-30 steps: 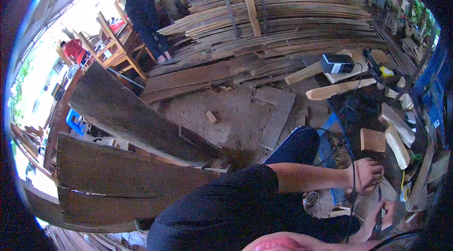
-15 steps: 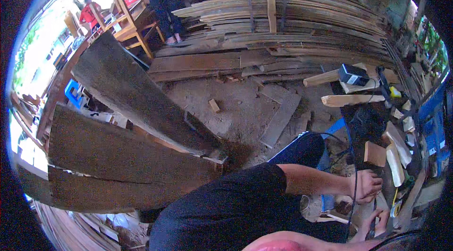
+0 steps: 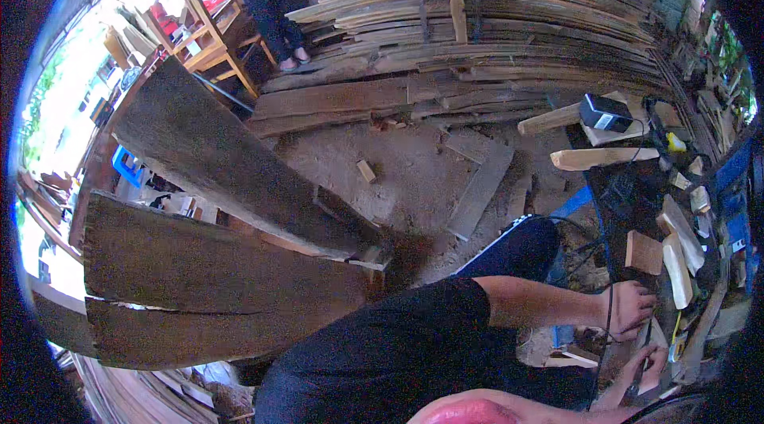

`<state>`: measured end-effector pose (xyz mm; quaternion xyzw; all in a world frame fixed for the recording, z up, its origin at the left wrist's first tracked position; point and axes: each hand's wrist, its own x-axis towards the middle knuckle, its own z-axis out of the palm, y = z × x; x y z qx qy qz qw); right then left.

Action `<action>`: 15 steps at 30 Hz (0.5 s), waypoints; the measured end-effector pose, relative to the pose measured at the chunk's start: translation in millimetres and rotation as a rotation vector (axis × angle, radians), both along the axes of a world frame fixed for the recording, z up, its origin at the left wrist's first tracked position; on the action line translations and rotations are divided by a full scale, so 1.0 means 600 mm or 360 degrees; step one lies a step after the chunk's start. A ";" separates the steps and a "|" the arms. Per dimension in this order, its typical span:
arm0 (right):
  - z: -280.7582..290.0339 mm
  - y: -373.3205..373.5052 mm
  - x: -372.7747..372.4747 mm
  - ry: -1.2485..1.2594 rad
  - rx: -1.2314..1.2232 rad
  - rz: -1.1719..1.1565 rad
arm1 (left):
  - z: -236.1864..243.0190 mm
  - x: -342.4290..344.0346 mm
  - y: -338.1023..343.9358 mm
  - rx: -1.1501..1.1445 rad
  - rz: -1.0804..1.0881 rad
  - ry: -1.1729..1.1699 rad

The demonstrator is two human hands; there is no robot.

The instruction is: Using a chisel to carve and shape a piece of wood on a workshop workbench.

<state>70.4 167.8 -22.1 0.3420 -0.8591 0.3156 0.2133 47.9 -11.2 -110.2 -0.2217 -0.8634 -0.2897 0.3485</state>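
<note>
My left hand [image 3: 633,309] is curled at the right, over the near end of a narrow work surface. Its fingers are closed on a pale piece of wood [image 3: 656,333] that reaches toward my other hand. Just below, my right hand [image 3: 651,370] grips a thin dark-handled tool [image 3: 637,381]; its tip is too small to make out. A reddish-brown wood block [image 3: 643,253] rests beyond my left hand. Beside it lie shaped pale wood pieces [image 3: 677,271]. A dark cable [image 3: 610,304] hangs in front of my left wrist.
Large dark slabs [image 3: 215,277] stand at the left. Stacked planks [image 3: 509,34] fill the back. A black box [image 3: 605,113] and a pale wood length [image 3: 605,159] lie at the far right. A wooden chair [image 3: 219,46] and a standing person [image 3: 270,6] are behind.
The view has shifted slightly, so the things at the right appear a little farther right. Both hands keep their holds and their places beside the wood.
</note>
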 end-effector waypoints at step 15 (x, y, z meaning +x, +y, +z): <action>0.003 -0.018 0.049 -0.0110 -0.0118 -0.0296 | 0.010 0.011 -0.005 0.0181 -0.0029 0.0417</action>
